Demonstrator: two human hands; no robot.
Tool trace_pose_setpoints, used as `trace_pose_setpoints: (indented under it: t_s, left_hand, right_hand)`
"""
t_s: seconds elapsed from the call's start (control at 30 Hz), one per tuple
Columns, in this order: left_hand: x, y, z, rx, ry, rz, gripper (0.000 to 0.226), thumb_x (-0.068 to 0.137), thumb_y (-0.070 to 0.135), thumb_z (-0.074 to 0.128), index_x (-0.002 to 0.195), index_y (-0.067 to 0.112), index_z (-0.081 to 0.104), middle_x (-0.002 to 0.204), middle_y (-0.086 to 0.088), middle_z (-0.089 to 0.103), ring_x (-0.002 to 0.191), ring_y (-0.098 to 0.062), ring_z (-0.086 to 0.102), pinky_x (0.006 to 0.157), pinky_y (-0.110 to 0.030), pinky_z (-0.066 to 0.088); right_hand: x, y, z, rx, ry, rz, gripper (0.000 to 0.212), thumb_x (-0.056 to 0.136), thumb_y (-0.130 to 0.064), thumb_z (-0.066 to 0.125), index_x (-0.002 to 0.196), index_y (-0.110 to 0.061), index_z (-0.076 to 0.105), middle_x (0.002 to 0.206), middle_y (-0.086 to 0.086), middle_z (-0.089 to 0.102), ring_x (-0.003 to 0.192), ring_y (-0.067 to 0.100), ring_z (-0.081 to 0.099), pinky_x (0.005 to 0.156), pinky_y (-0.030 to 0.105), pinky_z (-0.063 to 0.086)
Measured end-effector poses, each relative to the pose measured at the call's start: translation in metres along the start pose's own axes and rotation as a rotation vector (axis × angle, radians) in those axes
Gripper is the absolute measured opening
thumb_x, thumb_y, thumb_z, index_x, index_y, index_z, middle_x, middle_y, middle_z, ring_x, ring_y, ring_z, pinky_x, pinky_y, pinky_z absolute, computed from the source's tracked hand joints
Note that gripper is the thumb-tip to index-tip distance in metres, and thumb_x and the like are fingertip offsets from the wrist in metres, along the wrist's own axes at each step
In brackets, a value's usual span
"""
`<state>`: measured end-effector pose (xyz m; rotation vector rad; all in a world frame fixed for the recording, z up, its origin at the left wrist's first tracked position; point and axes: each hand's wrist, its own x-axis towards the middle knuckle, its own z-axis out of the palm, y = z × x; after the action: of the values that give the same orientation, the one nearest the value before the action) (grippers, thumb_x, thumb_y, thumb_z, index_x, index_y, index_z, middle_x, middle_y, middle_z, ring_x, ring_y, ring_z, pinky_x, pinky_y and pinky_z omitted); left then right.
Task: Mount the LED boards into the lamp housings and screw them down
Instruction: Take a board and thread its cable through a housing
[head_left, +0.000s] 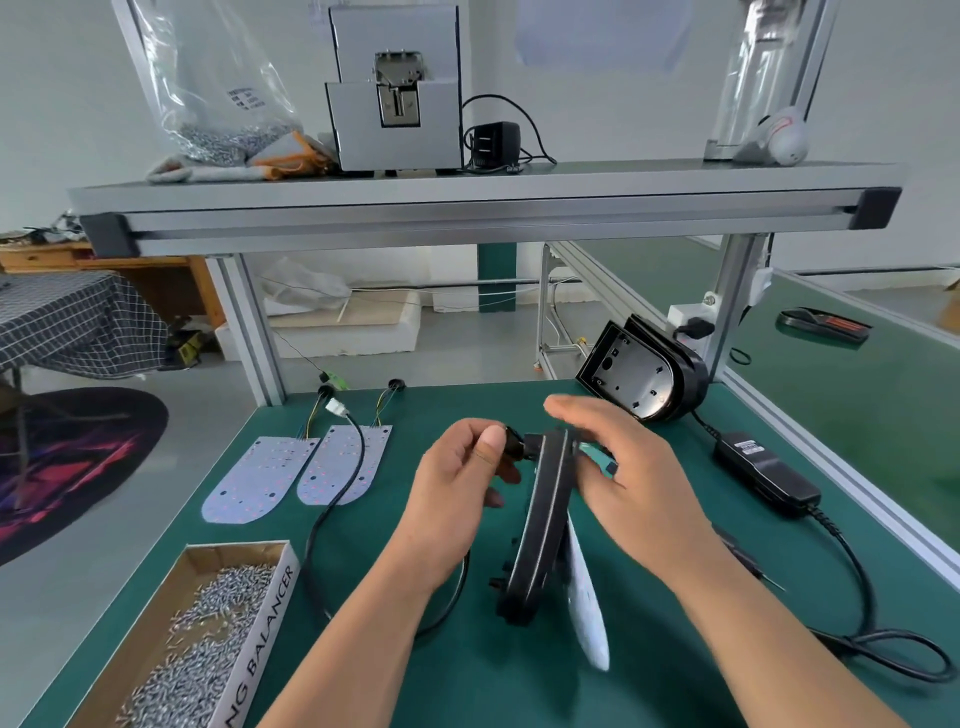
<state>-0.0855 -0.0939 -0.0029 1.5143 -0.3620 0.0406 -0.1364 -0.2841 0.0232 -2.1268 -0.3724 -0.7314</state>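
So, from the head view: the lamp housing (540, 519) stands on edge mid-desk (493, 686), probably so both faces stay reachable. The right hand (628, 467) has its fingers curled over the top edge to steady it. The left hand (462, 473) pinches a black grommet (513, 442) at the back, I'd guess to seat the cable. An LED board (586, 597) leans against the housing's right face. Two spare boards (254, 483) lie flat on the left, with the screw box (262, 644) handy.

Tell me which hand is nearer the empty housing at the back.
Right. The right hand sits just in front of the empty housing; the left hand is farther left, past the held housing.
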Motion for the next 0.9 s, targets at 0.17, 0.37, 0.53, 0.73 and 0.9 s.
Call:
trace_pose_setpoints:
  t_s: [0.17, 0.37, 0.53, 0.73, 0.9]
  left_hand:
    - [0.001, -0.002, 0.002, -0.071, 0.073, -0.053, 0.023, 0.116, 0.025, 0.047, 0.105, 0.009, 0.059, 0.088, 0.008, 0.072, 0.086, -0.013, 0.077, 0.062, -0.027, 0.058]
    - [-0.004, 0.001, 0.001, -0.045, 0.008, -0.087, 0.042, 0.102, 0.053, 0.057, 0.119, 0.017, 0.071, 0.11, -0.009, 0.077, 0.087, -0.021, 0.072, 0.067, -0.035, 0.053]
    - [-0.004, 0.004, -0.008, -0.025, -0.088, -0.084, 0.08, 0.073, 0.073, 0.076, 0.136, 0.025, 0.064, 0.113, 0.002, 0.075, 0.093, -0.014, 0.069, 0.071, -0.022, 0.052]
    - [-0.01, 0.009, 0.003, 0.378, -0.285, 0.0, 0.136, 0.054, 0.076, 0.092, 0.163, 0.058, 0.012, 0.15, 0.024, 0.035, 0.142, 0.008, 0.039, 0.115, -0.025, 0.037]
    - [-0.015, 0.016, 0.006, 0.578, -0.246, 0.123, 0.094, 0.076, 0.062, 0.07, 0.162, 0.045, 0.037, 0.154, 0.02, 0.033, 0.151, 0.001, 0.028, 0.122, -0.025, 0.032]
  right_hand:
    - [-0.009, -0.007, -0.012, 0.044, -0.141, 0.234, 0.04, 0.088, -0.05, 0.058, 0.127, -0.043, 0.05, 0.106, -0.012, 0.066, 0.091, 0.015, 0.065, 0.08, 0.047, 0.056]
    - [-0.013, -0.014, -0.004, -0.044, -0.224, 0.251, 0.079, 0.087, -0.058, 0.047, 0.161, -0.034, 0.035, 0.088, -0.025, 0.071, 0.074, 0.001, 0.064, 0.066, 0.016, 0.046]
    - [-0.006, -0.012, -0.014, -0.128, -0.136, 0.327, 0.026, 0.102, -0.036, 0.058, 0.083, -0.017, 0.056, 0.066, 0.006, 0.057, 0.049, 0.013, 0.042, 0.051, 0.03, 0.04]
    - [-0.002, -0.016, -0.015, -0.188, -0.163, 0.303, 0.036, 0.098, -0.015, 0.057, 0.069, -0.013, 0.036, 0.057, 0.0, 0.033, 0.053, 0.013, 0.026, 0.051, 0.029, 0.029]
    - [0.003, 0.001, -0.022, -0.006, -0.18, 0.37, 0.029, 0.097, -0.019, 0.063, 0.071, -0.011, 0.054, 0.058, -0.009, 0.037, 0.054, 0.009, 0.032, 0.05, 0.024, 0.028]
